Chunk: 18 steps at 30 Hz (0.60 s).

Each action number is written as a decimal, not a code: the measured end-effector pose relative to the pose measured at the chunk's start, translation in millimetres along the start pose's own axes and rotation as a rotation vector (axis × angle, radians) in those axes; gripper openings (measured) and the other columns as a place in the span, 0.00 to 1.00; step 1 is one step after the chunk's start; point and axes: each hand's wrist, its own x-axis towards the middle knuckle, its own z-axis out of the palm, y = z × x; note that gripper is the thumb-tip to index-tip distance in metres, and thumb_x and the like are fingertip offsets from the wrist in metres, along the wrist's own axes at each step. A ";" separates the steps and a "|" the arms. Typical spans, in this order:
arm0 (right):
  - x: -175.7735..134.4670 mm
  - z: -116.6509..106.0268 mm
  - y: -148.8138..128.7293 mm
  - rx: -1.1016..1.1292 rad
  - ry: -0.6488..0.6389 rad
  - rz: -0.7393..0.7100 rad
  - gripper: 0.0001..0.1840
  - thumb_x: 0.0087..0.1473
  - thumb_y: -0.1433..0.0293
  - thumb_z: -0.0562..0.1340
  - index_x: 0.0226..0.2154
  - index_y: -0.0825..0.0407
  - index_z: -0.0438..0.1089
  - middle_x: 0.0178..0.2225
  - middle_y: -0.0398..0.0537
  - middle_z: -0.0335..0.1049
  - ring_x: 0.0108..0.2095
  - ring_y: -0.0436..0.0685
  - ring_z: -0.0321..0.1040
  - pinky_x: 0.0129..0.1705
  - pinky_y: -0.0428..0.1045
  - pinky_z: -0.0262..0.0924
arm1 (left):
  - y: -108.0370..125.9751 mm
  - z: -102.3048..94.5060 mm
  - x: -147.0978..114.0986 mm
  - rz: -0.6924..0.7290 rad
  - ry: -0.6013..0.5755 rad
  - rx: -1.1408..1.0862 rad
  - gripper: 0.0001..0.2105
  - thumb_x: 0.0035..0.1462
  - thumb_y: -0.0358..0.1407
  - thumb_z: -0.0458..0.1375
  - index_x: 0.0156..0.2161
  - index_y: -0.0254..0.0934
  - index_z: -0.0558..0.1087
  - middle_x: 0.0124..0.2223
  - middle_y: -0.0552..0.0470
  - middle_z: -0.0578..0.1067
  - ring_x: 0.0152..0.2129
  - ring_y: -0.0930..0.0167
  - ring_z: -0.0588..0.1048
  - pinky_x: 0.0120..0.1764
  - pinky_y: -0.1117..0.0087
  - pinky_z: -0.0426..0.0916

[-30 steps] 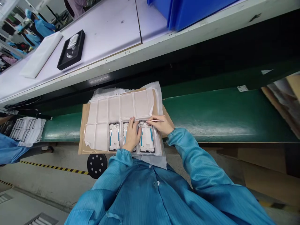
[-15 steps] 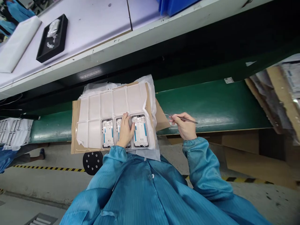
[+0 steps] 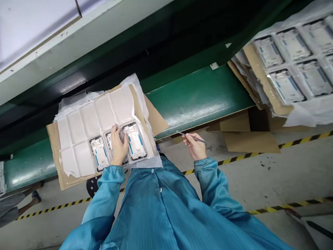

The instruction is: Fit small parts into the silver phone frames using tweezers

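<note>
My left hand [image 3: 119,147] lies over the middle phone frame [image 3: 109,140] in a white tray [image 3: 78,133], thumb apart from the fingers. That frame is partly hidden under the hand. Phone frames with blue strips sit on either side of it, the left one [image 3: 99,152] and the right one [image 3: 135,141]. The tray's other compartments hold nothing. In my right hand [image 3: 195,146] is a pair of slim dark tweezers [image 3: 199,140], pinched between thumb and fingers, tip pointing left. This hand is apart from the tray, in front of the green bench edge.
Cardboard [image 3: 155,116] sticks out beneath the tray on the green bench [image 3: 197,100]. At right stands a stack of trays with several more phone frames [image 3: 287,86]. A white shelf [image 3: 65,45] overhangs at upper left. Cardboard boxes [image 3: 249,140] are below the bench. Another person's leg [image 3: 23,208] shows at left.
The view has swung to the right, bringing the stacked phone frames further into sight. My left hand stays on the middle frame, and my right hand still holds the tweezers.
</note>
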 end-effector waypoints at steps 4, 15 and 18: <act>-0.3 -7.5 1.8 -0.006 0.021 -0.009 0.22 0.38 0.55 0.78 0.27 0.51 0.72 0.27 0.47 0.79 0.20 0.49 0.71 0.19 0.43 0.63 | 0.9 0.4 0.9 -0.009 0.021 0.014 0.15 0.66 0.37 0.54 0.55 0.34 0.68 0.67 0.33 0.62 0.68 0.58 0.57 0.69 0.48 0.52; 26.5 1.2 1.1 -0.255 0.011 -0.059 0.27 0.49 0.43 0.67 0.26 0.48 0.63 0.27 0.45 0.74 0.28 0.53 0.73 0.26 0.46 0.68 | 1.1 0.8 2.4 0.008 0.040 0.028 0.15 0.66 0.38 0.54 0.54 0.35 0.67 0.67 0.33 0.63 0.67 0.59 0.59 0.68 0.49 0.53; 72.8 30.4 2.2 -0.438 -0.032 -0.034 0.28 0.61 0.44 0.56 0.24 0.48 0.59 0.27 0.47 0.71 0.33 0.55 0.74 0.33 0.48 0.71 | 1.1 0.8 1.8 0.001 0.026 0.014 0.15 0.66 0.39 0.54 0.55 0.35 0.67 0.67 0.32 0.62 0.68 0.58 0.58 0.69 0.48 0.51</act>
